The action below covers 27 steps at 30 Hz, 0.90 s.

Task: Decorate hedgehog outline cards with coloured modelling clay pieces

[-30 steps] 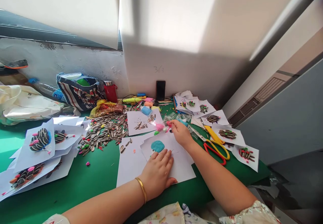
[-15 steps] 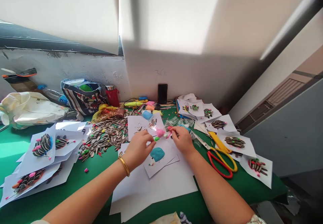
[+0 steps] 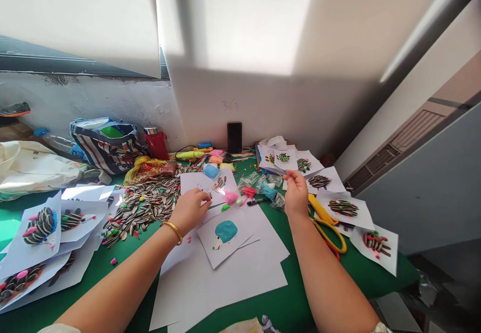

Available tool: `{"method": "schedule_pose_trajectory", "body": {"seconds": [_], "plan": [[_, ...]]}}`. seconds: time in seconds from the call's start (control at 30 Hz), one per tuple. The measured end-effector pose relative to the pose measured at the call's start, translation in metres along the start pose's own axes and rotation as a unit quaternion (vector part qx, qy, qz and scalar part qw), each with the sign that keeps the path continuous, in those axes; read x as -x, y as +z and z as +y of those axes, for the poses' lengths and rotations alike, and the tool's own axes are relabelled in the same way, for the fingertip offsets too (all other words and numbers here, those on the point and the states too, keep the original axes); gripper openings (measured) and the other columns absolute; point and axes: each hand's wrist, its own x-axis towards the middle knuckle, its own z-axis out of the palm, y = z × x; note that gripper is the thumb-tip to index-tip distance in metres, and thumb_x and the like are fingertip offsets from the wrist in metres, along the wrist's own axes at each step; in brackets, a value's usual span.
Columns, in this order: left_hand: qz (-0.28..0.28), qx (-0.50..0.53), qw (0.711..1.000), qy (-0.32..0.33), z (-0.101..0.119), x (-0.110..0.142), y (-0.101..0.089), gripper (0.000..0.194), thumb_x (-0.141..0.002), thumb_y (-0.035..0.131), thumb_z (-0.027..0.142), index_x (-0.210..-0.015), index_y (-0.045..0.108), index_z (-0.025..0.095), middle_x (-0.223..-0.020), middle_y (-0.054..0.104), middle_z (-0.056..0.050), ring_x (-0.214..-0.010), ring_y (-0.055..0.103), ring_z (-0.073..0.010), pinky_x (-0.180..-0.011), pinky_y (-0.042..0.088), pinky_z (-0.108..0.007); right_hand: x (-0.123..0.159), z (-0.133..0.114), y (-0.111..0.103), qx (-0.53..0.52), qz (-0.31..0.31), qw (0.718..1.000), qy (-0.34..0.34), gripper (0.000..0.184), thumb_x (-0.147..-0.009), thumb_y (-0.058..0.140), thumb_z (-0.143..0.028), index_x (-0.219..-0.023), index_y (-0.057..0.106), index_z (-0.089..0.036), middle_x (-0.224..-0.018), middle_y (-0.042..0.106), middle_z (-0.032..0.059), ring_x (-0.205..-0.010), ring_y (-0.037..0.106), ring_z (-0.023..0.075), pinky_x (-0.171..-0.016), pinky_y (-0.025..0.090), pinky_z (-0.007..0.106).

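My left hand, with a gold bangle at its wrist, hovers over the white papers with fingers curled together; whatever they may hold is hidden. Right of it, my right hand is raised in a pinch near the scissors, whose blades it covers; nothing between its fingertips can be made out. Between the hands lies a small paper card with a blue clay hedgehog body on it. Just beyond are a green clay bit, a pink clay lump, red clay and a black pen.
Striped sunflower seeds are heaped at the left. Finished seed-hedgehog cards lie at left and right. A red bottle, a striped bag and a phone stand along the wall.
My right hand has moved from the red and pink clay to the right, over the scissors. My left hand has drawn back left from the green clay bit. The view has shifted slightly.
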Motion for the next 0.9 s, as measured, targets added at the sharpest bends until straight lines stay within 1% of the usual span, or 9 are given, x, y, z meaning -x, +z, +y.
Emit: {"method": "schedule_pose_trajectory", "body": {"seconds": [0.13,0.3,0.37,0.43,0.5,0.63,0.67,0.77,0.9], "plan": [[0.008,-0.004,1.0,0.021,0.004,-0.011,0.005,0.025,-0.088,0.054,0.036,-0.099,0.071,0.021,-0.103,0.069,-0.008,-0.099,0.063,-0.0276,-0.086,0.048,-0.039,-0.009,0.002,-0.002,-0.094,0.064,0.991,0.069,0.034,-0.077,0.054,-0.033,-0.107,0.062,-0.02,-0.092,0.062,0.0015,-0.087,0.058,0.0151,-0.072,0.041,0.026],[0.028,0.022,0.994,0.102,0.015,-0.031,0.015,0.04,-0.089,0.056,0.037,-0.125,0.063,0.021,-0.13,0.063,-0.009,-0.117,0.057,-0.0281,-0.102,0.043,-0.04,-0.005,0.001,0.001,-0.125,0.053,0.987,0.082,0.03,-0.075,0.057,-0.032,-0.102,0.063,-0.021,-0.089,0.061,-0.0001,-0.086,0.057,0.0142,-0.074,0.042,0.026],[0.013,0.014,0.992,0.124,0.02,-0.04,0.018,0.038,-0.091,0.052,0.036,-0.123,0.065,0.021,-0.126,0.066,-0.009,-0.117,0.058,-0.0279,-0.101,0.043,-0.04,-0.001,0.0,0.005,-0.123,0.043,0.988,0.078,0.029,-0.075,0.057,-0.032,-0.102,0.063,-0.021,-0.089,0.061,0.0,-0.087,0.057,0.0145,-0.078,0.043,0.028],[-0.004,-0.005,0.992,0.129,0.024,-0.049,0.018,0.032,-0.092,0.051,0.037,-0.112,0.071,0.022,-0.11,0.073,-0.008,-0.107,0.062,-0.0269,-0.094,0.047,-0.039,0.004,0.0,0.009,-0.113,0.027,0.991,0.073,0.027,-0.077,0.057,-0.032,-0.101,0.063,-0.021,-0.09,0.062,0.0003,-0.088,0.058,0.0151,-0.081,0.044,0.029],[-0.001,-0.013,0.992,0.122,0.027,-0.06,0.018,0.031,-0.092,0.05,0.038,-0.1,0.075,0.023,-0.098,0.074,-0.008,-0.099,0.064,-0.026,-0.088,0.048,-0.037,0.009,0.0,0.013,-0.099,0.005,0.993,0.067,0.026,-0.078,0.057,-0.034,-0.101,0.063,-0.022,-0.091,0.063,0.0006,-0.089,0.058,0.0156,-0.083,0.044,0.031],[0.032,-0.023,0.996,0.086,0.026,-0.091,0.019,0.033,-0.094,0.046,0.037,-0.094,0.075,0.022,-0.1,0.073,-0.008,-0.098,0.064,-0.0252,-0.087,0.047,-0.036,0.019,-0.001,0.019,-0.088,-0.039,0.994,0.051,0.026,-0.081,0.056,-0.036,-0.103,0.063,-0.022,-0.093,0.063,0.0009,-0.091,0.058,0.0158,-0.087,0.045,0.033],[0.044,-0.027,0.996,0.069,0.025,-0.101,0.02,0.033,-0.093,0.046,0.037,-0.095,0.075,0.021,-0.103,0.072,-0.01,-0.098,0.064,-0.0261,-0.088,0.047,-0.037,0.022,-0.001,0.02,-0.084,-0.051,0.994,0.047,0.026,-0.082,0.056,-0.036,-0.104,0.063,-0.022,-0.093,0.062,0.001,-0.091,0.058,0.0159,-0.088,0.045,0.034],[0.073,-0.037,0.996,0.025,0.018,-0.133,0.025,0.032,-0.093,0.046,0.032,-0.112,0.07,0.021,-0.123,0.065,-0.011,-0.112,0.058,-0.0279,-0.096,0.044,-0.039,0.031,-0.004,0.022,-0.065,-0.087,0.994,0.027,0.027,-0.085,0.054,-0.037,-0.106,0.062,-0.022,-0.094,0.062,0.0022,-0.091,0.058,0.0171,-0.09,0.045,0.036],[0.055,-0.044,0.998,0.005,0.008,-0.169,0.03,0.038,-0.091,0.044,0.02,-0.122,0.066,0.025,-0.132,0.06,-0.009,-0.12,0.054,-0.0277,-0.101,0.041,-0.04,0.038,-0.005,0.025,-0.044,-0.113,0.993,0.013,0.027,-0.087,0.052,-0.036,-0.108,0.062,-0.021,-0.098,0.062,0.0038,-0.094,0.058,0.0182,-0.09,0.045,0.036]]}}
